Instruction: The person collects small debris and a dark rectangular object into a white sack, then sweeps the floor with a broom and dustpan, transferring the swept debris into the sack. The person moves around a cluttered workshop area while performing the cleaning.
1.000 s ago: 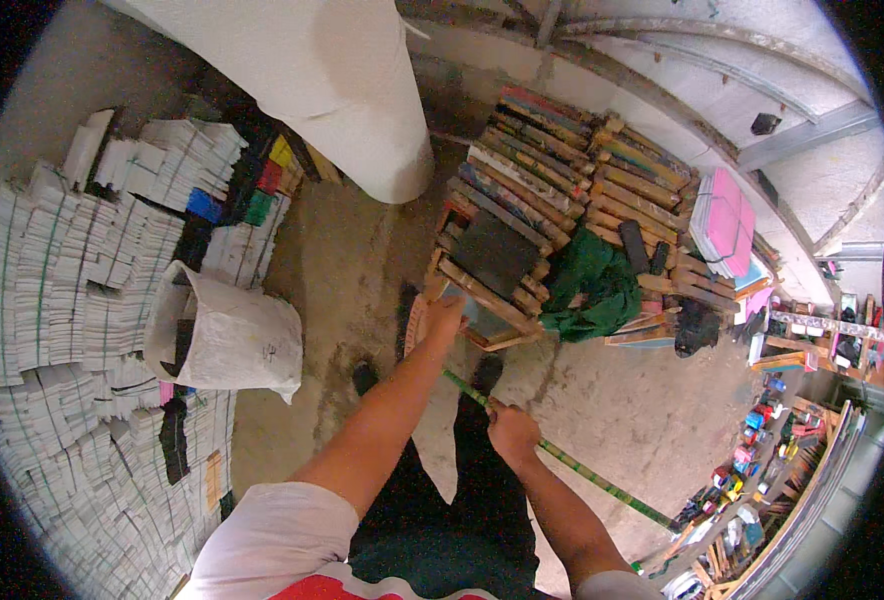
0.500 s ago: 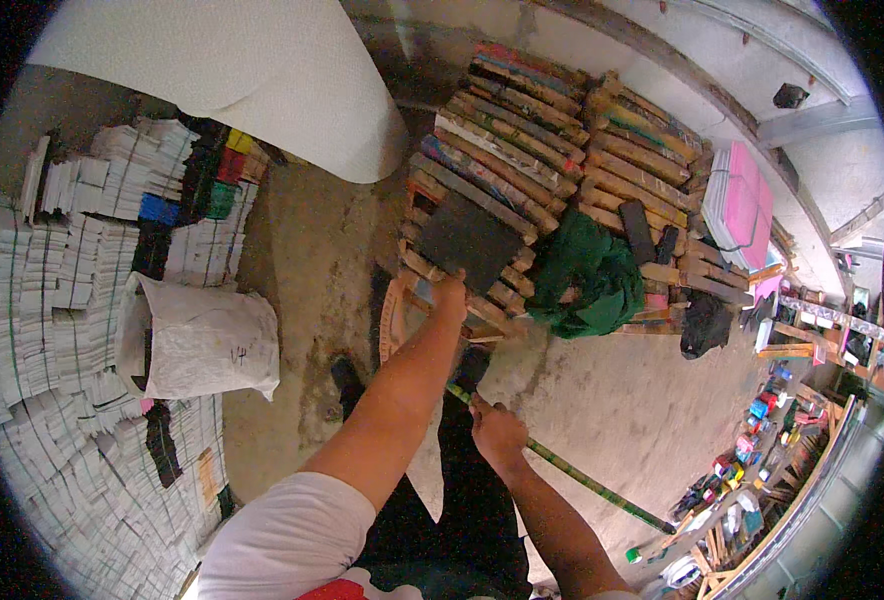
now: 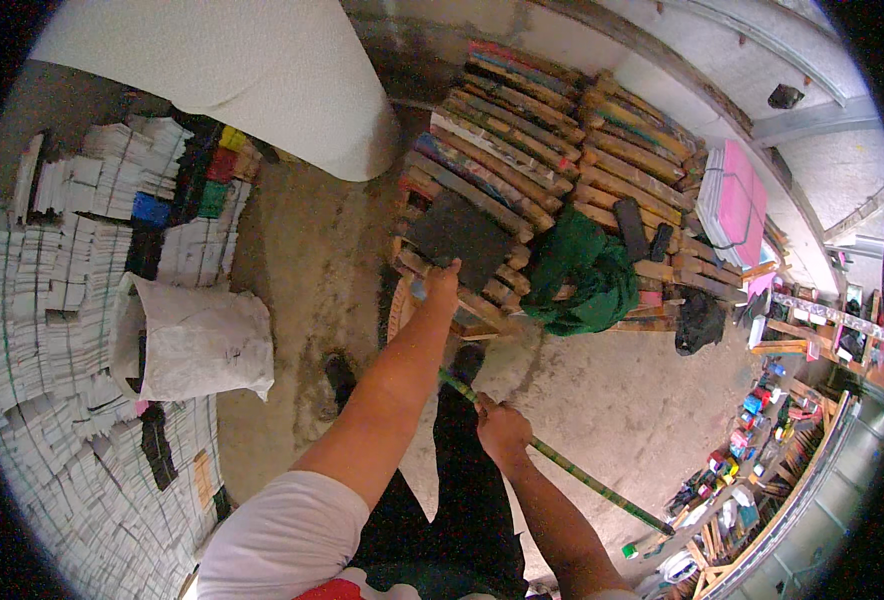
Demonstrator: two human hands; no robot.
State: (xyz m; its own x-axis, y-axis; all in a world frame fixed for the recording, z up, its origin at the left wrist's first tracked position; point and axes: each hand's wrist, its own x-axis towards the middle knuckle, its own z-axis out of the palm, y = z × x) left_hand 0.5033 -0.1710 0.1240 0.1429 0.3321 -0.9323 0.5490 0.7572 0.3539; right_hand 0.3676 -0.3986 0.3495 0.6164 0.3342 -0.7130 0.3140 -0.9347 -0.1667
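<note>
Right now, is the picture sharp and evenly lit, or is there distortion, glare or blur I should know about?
Head view: strong fisheye, so the stacked wooden frames and the wall bend toward the black rim. Light is soft and even, without hard shadows. The white roll looks bright, nearly washed out. The left hand and the right hand on the stick are fairly sharp; the far right edge is small and unclear.

A storage workshop: stacked white paper bundles [image 3: 52, 330], paint-stained wooden pallets [image 3: 552, 150], bare concrete floor [image 3: 312, 260].
</note>
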